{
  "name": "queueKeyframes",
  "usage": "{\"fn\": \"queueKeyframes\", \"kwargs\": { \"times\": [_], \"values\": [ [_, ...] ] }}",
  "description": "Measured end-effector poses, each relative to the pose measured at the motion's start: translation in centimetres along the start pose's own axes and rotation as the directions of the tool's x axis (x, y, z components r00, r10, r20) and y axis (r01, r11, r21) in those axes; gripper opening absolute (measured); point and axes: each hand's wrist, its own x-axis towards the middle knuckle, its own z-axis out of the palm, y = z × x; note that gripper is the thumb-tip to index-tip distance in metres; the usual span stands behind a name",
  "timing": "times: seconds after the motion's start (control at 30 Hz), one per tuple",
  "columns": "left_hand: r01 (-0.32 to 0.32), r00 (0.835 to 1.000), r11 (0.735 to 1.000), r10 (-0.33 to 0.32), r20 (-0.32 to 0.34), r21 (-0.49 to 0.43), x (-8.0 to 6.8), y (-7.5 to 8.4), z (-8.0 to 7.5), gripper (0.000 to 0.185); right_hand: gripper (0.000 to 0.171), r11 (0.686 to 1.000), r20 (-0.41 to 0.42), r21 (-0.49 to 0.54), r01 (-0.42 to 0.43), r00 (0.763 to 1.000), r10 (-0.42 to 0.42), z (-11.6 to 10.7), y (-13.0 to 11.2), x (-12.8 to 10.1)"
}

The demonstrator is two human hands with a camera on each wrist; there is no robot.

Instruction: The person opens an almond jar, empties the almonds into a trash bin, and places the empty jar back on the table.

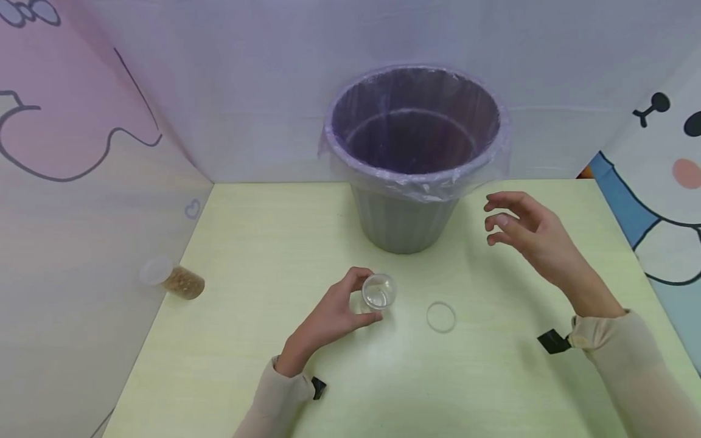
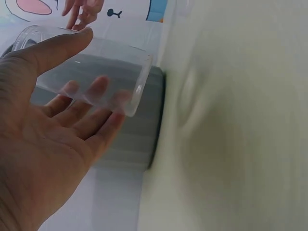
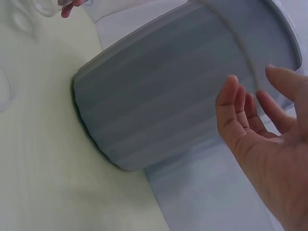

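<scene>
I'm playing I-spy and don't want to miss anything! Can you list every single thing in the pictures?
Cup: one, clear, held in the left grip
Ring-shaped piece: one, clear, on the table, right of the cup
Bin: one, grey, back of the table
Liner: one, see-through, over the bin's rim
Jar: one, brown contents, whitish lid, table's left edge
Table: one, pale yellow-green, underneath
Walls: three, whitish, around the table
Cartoon figures: two, pink left, white-and-blue right, on the walls
Heart: one, purple, left wall
Tags: two, black, by the cuffs
Sleeves: two, beige, both arms
Left grip: one, bare, around the cup
Right grip: one, bare, right of the bin
</scene>
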Motion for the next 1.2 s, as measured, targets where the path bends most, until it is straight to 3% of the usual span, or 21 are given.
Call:
{"fn": "queueKeyframes", "kwargs": {
  "times": [0.37,0.63,0.87,1.2],
  "values": [
    [0.050,0.997,0.999,-0.050,0.065,0.001,-1.0,-1.2,1.5,0.064,0.042,1.000,0.054,-0.008,0.000,0.999,0.001,1.0,2.5,-1.4],
    [0.042,0.997,0.999,-0.041,0.072,-0.021,-1.5,-2.0,2.3,0.066,0.041,0.992,0.067,-0.130,0.003,0.998,0.006,2.4,3.6,-2.1],
    [0.037,0.997,0.999,-0.035,0.067,-0.019,-1.7,-2.4,2.4,0.067,0.044,0.960,0.092,-0.279,-0.029,0.994,0.057,3.5,4.6,-2.5],
    [0.017,0.999,0.997,-0.019,0.028,0.069,-2.4,-3.0,1.6,0.087,0.047,0.956,0.126,-0.293,-0.004,0.991,0.043,4.7,5.1,-2.4]
  ]
}}
